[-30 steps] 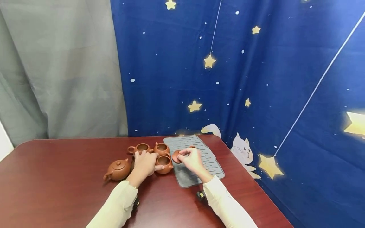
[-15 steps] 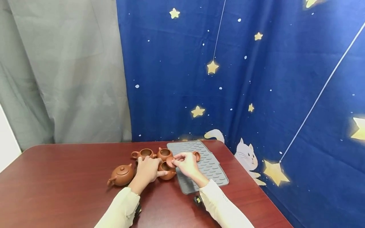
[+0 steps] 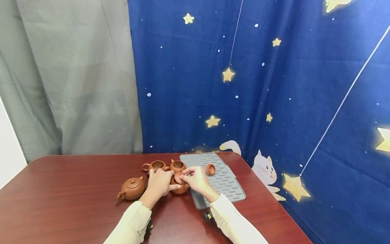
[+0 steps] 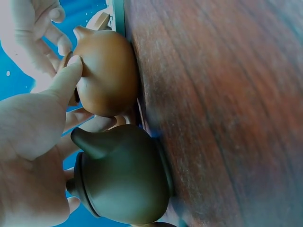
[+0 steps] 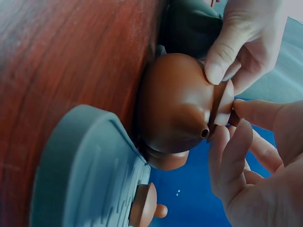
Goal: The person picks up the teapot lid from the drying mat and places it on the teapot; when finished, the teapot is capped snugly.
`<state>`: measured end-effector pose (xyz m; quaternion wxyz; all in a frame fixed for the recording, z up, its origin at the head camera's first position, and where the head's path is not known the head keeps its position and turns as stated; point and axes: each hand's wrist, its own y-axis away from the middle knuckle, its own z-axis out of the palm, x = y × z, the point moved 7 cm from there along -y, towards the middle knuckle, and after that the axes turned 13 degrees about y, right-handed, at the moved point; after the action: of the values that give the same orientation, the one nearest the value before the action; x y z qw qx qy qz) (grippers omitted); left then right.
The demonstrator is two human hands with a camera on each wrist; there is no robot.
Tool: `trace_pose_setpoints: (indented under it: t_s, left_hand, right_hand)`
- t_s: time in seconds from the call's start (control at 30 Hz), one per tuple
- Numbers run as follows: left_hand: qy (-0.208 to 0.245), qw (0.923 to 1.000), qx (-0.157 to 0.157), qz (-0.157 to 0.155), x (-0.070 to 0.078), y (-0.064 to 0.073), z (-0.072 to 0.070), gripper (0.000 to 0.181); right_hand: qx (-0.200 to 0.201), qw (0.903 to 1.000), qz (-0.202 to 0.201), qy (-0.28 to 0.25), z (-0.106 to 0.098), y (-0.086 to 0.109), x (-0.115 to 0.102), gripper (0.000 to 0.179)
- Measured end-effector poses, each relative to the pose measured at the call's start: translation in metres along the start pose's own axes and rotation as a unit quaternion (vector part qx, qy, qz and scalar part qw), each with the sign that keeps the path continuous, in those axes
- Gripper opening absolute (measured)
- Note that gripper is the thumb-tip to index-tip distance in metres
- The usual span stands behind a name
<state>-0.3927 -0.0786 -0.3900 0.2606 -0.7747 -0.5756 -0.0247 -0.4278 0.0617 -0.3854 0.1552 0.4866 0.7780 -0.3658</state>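
My left hand [image 3: 159, 183] grips the nearest small brown clay teapot [image 3: 180, 190], its thumb on the rim in both wrist views. Between thumb and fingertips, my right hand [image 3: 197, 180] pinches the knob of a brown lid [image 5: 224, 106]. That lid sits at the teapot's mouth, tilted in the head view; whether it is fully seated I cannot tell. Two lidless teapots [image 3: 157, 165] [image 3: 177, 165] stand just behind. Left of my left hand is a lidded teapot [image 3: 133, 188]. A lidded teapot [image 4: 125, 179] below my left palm looks dark green in the left wrist view.
A grey ridged mat [image 3: 226, 184] lies right of the teapots. Another brown lid [image 3: 211, 169] rests on it. The dark red table [image 3: 76, 203] ends near a blue star-printed curtain [image 3: 189, 84] at the back and right.
My right hand has carried the lid leftward from over the mat to the near teapot's mouth. My left hand has stayed at that teapot. The head view has shifted slightly.
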Motion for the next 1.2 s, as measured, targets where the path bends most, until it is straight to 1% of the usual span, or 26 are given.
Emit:
trace_pose_setpoints:
  t_s: [0.07,0.2,0.43,0.57,0.7,0.77,0.9,1.0,1.2]
  left_hand:
    - [-0.004,1.0,0.004,0.0,-0.001,0.001,-0.002,0.052]
    - [-0.009,0.9999,0.002,-0.005,-0.003,0.003,-0.003,0.053]
    - [-0.007,1.0,0.005,0.003,0.001,0.003,-0.002,0.05]
    - [-0.013,0.9999,0.006,0.005,0.001,0.003,-0.003,0.049]
    - [-0.024,0.9996,0.01,0.012,0.003,0.001,-0.002,0.049]
    - [-0.026,0.9995,0.006,0.014,0.005,0.001,-0.001,0.05]
    - [-0.025,0.9996,-0.002,0.011,0.006,0.003,0.002,0.05]
    - [-0.022,0.9997,-0.002,0.012,0.007,0.002,0.001,0.049]
    - [-0.023,0.9997,-0.007,0.008,0.006,0.0,-0.003,0.048]
  right_hand:
    - [-0.002,1.0,0.0,0.0,0.002,-0.001,-0.002,0.008]
    - [-0.008,1.0,0.001,-0.005,0.006,-0.002,-0.003,0.007]
    - [0.006,0.9993,-0.016,0.032,0.005,-0.002,-0.003,0.007]
    - [0.001,0.9992,-0.017,0.036,0.008,-0.003,-0.003,0.008]
    - [0.005,0.9993,-0.015,0.035,0.009,-0.004,-0.001,0.008]
    - [0.005,0.9991,-0.01,0.04,0.009,-0.002,0.002,0.008]
    - [-0.001,0.9986,-0.013,0.05,0.011,0.001,0.004,0.008]
    - [-0.002,0.9983,-0.023,0.054,0.011,0.001,0.003,0.008]
    - [-0.006,0.9978,-0.025,0.06,0.01,-0.002,0.001,0.008]
